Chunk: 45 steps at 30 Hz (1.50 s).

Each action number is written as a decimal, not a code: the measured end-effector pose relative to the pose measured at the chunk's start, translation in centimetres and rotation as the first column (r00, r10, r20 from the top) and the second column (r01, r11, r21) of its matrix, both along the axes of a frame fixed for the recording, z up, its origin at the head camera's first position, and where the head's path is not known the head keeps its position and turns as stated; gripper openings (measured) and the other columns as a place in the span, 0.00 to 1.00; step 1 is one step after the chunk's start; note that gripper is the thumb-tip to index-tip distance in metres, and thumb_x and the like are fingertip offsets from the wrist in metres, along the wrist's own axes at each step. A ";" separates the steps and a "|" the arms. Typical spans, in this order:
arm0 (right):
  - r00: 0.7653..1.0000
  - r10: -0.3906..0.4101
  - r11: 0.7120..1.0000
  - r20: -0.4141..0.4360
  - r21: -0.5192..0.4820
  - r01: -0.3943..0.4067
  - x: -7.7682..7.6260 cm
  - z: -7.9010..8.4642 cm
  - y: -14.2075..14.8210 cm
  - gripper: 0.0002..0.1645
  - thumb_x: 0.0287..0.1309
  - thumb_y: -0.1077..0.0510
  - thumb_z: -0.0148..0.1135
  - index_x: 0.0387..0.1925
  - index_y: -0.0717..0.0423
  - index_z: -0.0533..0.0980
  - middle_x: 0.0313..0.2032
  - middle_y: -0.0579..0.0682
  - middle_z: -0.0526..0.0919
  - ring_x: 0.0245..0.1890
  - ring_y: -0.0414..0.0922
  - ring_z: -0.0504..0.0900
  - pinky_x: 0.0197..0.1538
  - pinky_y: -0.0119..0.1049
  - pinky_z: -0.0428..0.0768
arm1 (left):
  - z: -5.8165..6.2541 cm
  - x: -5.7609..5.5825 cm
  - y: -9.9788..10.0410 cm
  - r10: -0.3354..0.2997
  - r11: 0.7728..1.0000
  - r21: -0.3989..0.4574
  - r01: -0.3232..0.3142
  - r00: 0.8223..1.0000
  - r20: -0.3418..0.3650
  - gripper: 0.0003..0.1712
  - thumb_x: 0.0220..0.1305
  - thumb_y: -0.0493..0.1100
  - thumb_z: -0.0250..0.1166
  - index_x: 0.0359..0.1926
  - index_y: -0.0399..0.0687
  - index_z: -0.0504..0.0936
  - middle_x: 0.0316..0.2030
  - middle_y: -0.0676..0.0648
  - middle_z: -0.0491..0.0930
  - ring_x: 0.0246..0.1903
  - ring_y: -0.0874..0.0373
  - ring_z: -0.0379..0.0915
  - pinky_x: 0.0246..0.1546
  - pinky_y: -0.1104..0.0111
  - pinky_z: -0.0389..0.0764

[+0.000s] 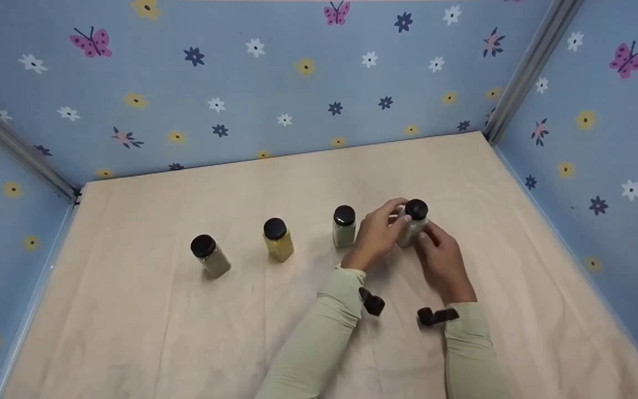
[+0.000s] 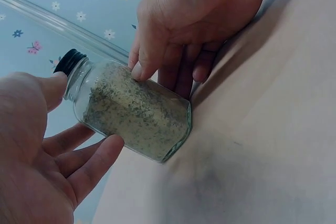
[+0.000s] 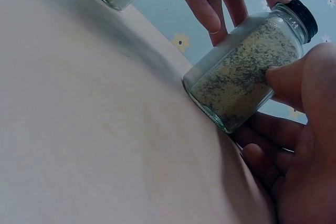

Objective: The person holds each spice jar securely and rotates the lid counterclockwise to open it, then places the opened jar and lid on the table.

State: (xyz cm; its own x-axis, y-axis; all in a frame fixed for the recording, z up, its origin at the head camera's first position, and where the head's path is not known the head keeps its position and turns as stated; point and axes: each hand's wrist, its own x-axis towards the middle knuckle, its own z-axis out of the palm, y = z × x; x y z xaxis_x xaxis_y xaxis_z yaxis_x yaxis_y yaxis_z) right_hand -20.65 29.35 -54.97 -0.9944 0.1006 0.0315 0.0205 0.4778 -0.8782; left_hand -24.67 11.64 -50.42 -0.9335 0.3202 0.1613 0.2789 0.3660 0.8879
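Left grip (image 1: 375,237) and right grip (image 1: 445,257) both grasp the flecked jar (image 3: 244,74), thumbs and fingers at its sides. Tabletop (image 1: 130,343) carries a spaced row to the left of the hands: grey-brown jar (image 1: 217,264), yellow jar (image 1: 280,247) and green jar (image 1: 344,235), the last just beside the left hand.

Step in hand, as judged: steadying or setting the flecked jar at the right end of that row. Next move would call for confirming a level base, then easing off both hands evenly, without knocking the green jar.

Position: flecked jar sits between the hands, apparently upright. Right thumb presses its side; left hand holds higher. Whether the base bears fully on the tabletop cannot be told. Smallest item: black cap (image 1: 416,209), fitted, left thumb at its lower edge.
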 end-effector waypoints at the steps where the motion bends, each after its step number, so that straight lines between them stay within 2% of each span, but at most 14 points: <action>1: 1.000 0.000 1.000 0.001 0.002 0.000 0.0 0.0 0.0 0.30 0.77 0.51 0.49 0.74 0.54 0.63 0.70 0.53 0.68 0.72 0.49 0.63 0.72 0.48 0.61 | 0.0 0.0 0.0 0.003 1.000 0.000 -0.003 1.000 0.000 0.20 0.74 0.49 0.61 0.64 0.64 0.76 0.55 0.50 0.82 0.53 0.57 0.80 0.52 0.67 0.79; 16: 1.000 0.003 1.000 -0.002 -0.018 -0.003 0.0 0.1 0.0 0.30 0.77 0.50 0.49 0.74 0.54 0.64 0.70 0.53 0.69 0.72 0.49 0.63 0.72 0.48 0.60 | 0.0 0.1 0.3 0.054 0.999 0.005 -0.054 0.999 0.011 0.18 0.71 0.56 0.62 0.59 0.65 0.77 0.54 0.49 0.83 0.51 0.59 0.81 0.52 0.68 0.79; 20: 1.000 -0.005 1.000 0.000 -0.015 0.005 0.0 0.0 0.0 0.30 0.76 0.50 0.50 0.73 0.55 0.64 0.70 0.53 0.69 0.72 0.49 0.63 0.72 0.48 0.60 | 0.0 0.2 0.3 0.061 0.998 -0.012 -0.061 0.998 0.013 0.22 0.70 0.57 0.63 0.63 0.65 0.76 0.54 0.49 0.83 0.51 0.61 0.81 0.52 0.68 0.79; 25: 0.999 0.013 1.000 -0.040 -0.001 -0.013 -0.1 -0.1 0.1 0.28 0.76 0.53 0.50 0.72 0.56 0.66 0.68 0.56 0.71 0.71 0.52 0.65 0.71 0.49 0.61 | 0.0 0.2 0.3 0.061 0.996 -0.063 -0.062 0.998 -0.011 0.29 0.70 0.59 0.62 0.69 0.65 0.72 0.56 0.51 0.82 0.51 0.63 0.80 0.52 0.68 0.79; 30: 0.998 0.014 1.000 -0.054 0.005 -0.014 0.0 -0.2 0.1 0.28 0.76 0.54 0.50 0.72 0.56 0.66 0.68 0.55 0.72 0.70 0.51 0.66 0.71 0.49 0.62 | 0.0 0.1 0.5 0.059 0.994 -0.094 -0.063 0.997 -0.046 0.30 0.69 0.59 0.62 0.69 0.63 0.73 0.56 0.51 0.82 0.51 0.62 0.81 0.52 0.68 0.78; 33: 0.999 0.008 1.000 -0.035 -0.003 -0.008 0.0 -0.1 0.1 0.28 0.76 0.54 0.50 0.72 0.55 0.66 0.68 0.55 0.71 0.71 0.50 0.66 0.71 0.49 0.62 | -0.1 0.0 0.6 0.059 0.992 -0.109 -0.066 0.996 -0.069 0.30 0.69 0.59 0.63 0.69 0.61 0.73 0.56 0.51 0.82 0.51 0.61 0.81 0.52 0.67 0.79; 40: 1.000 -0.008 1.000 -0.007 -0.020 0.007 -0.1 -0.1 0.0 0.28 0.76 0.54 0.50 0.72 0.55 0.66 0.69 0.54 0.70 0.71 0.49 0.65 0.71 0.48 0.61 | 0.0 0.0 0.7 0.064 0.984 -0.160 -0.085 0.989 -0.134 0.29 0.69 0.61 0.63 0.68 0.66 0.74 0.47 0.53 0.82 0.45 0.62 0.80 0.46 0.66 0.78; 45: 1.000 -0.004 1.000 -0.013 -0.018 0.003 0.0 0.0 0.0 0.27 0.76 0.54 0.50 0.72 0.55 0.66 0.69 0.53 0.70 0.71 0.49 0.65 0.71 0.48 0.62 | 0.0 0.1 0.7 0.064 0.976 -0.197 -0.094 0.986 -0.156 0.30 0.69 0.63 0.61 0.69 0.67 0.73 0.40 0.52 0.79 0.36 0.61 0.75 0.38 0.66 0.75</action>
